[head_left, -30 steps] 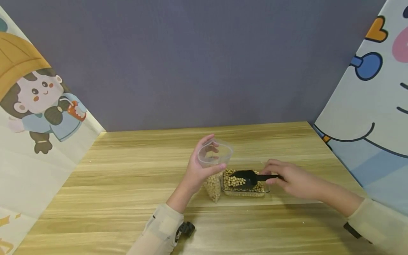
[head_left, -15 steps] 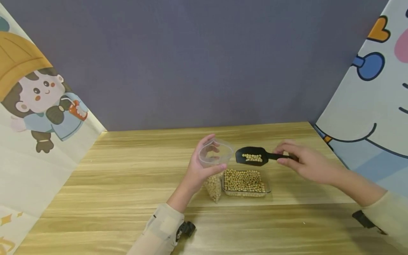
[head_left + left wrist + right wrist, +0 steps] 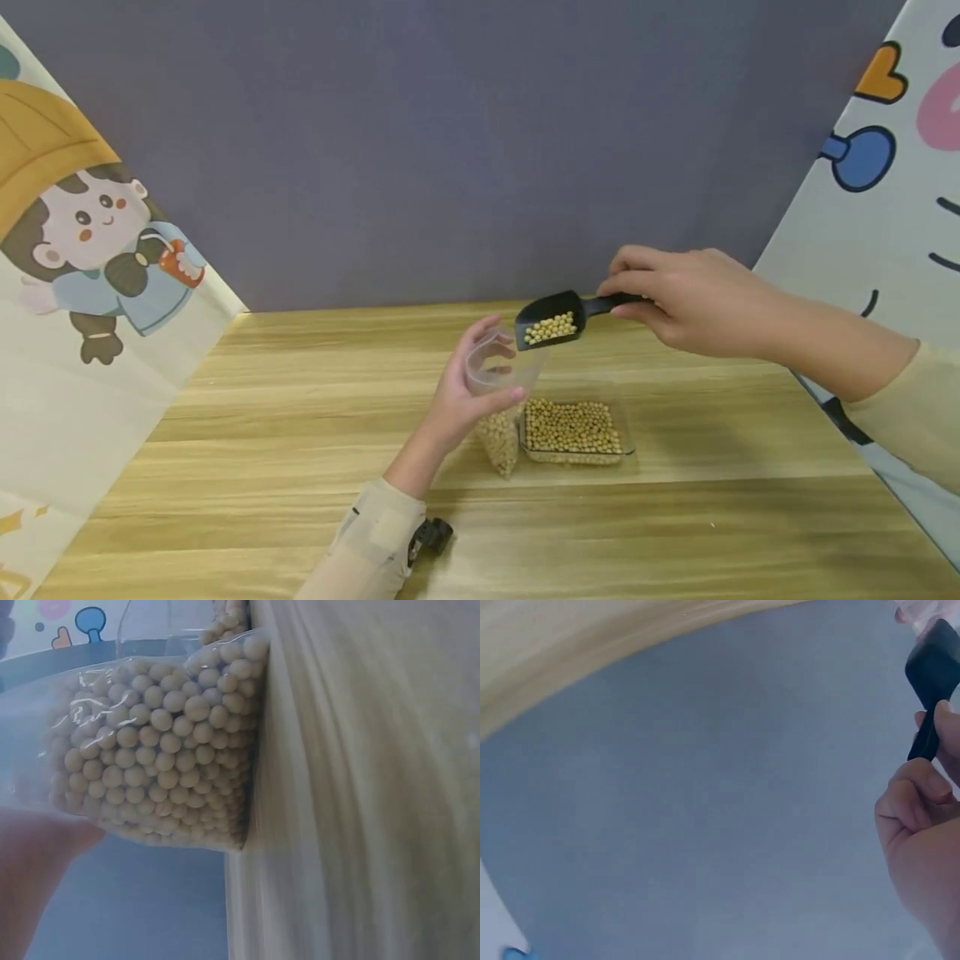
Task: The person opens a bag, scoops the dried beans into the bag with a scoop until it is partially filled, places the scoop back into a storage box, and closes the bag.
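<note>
My left hand [image 3: 456, 396] holds the spread mouth of a clear plastic bag [image 3: 498, 442], its thumb at the near side and fingers at the far side. Round pale beans fill the bag's lower part, large in the left wrist view [image 3: 165, 742], where it stands on the table. My right hand [image 3: 697, 304] grips the handle of a black scoop [image 3: 547, 307]. A small heap of beans lies in the scoop, whose front edge is over the right side of the bag's mouth. In the right wrist view, the scoop [image 3: 933, 664] shows its dark underside.
A clear rectangular container [image 3: 577, 457] of the same beans stands on the wooden table [image 3: 300, 450], just right of the bag. A grey panel [image 3: 480, 150] closes off the back. Cartoon-printed panels flank both sides.
My right hand has lifted the scoop with beans out of the container, up and then left to the bag's mouth. The left hand and bag have stayed nearly in place.
</note>
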Tool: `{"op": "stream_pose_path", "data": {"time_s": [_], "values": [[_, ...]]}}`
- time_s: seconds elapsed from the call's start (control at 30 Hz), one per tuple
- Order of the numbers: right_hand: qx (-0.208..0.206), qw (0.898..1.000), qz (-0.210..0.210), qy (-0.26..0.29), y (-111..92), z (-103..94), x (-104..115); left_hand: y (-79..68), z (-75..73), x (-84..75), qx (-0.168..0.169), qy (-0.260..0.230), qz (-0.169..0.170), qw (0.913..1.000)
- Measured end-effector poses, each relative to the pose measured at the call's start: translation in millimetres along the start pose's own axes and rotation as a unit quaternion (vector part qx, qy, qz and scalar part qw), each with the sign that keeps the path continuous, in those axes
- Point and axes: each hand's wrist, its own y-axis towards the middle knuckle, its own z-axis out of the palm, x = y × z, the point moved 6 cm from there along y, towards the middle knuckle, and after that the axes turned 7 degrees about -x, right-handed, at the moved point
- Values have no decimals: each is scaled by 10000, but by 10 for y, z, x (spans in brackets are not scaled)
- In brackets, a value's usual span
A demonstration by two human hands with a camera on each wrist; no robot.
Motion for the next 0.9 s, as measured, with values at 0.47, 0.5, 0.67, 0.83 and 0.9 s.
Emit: {"op": "stream_pose_path", "data": {"time_s": [0.47, 0.5, 0.67, 0.83, 0.9], "values": [[289, 9966, -506, -580, 158, -15, 212, -1, -16, -26, 50, -25, 166, 9998], [263, 9967, -514, -570, 151, -19, 211, -3, -16, -29, 41, -17, 182, 9998], [-76, 9983, -314, -482, 61, -93, 120, -9, -23, -19, 23, -77, 248, 9997], [73, 9964, 732, -426, -185, -153, -160, -7, -15, -14, -17, -12, 197, 9998], [368, 9926, 1107, -327, -323, -90, -241, -11, -8, -11, -49, 25, 167, 9998]]}}
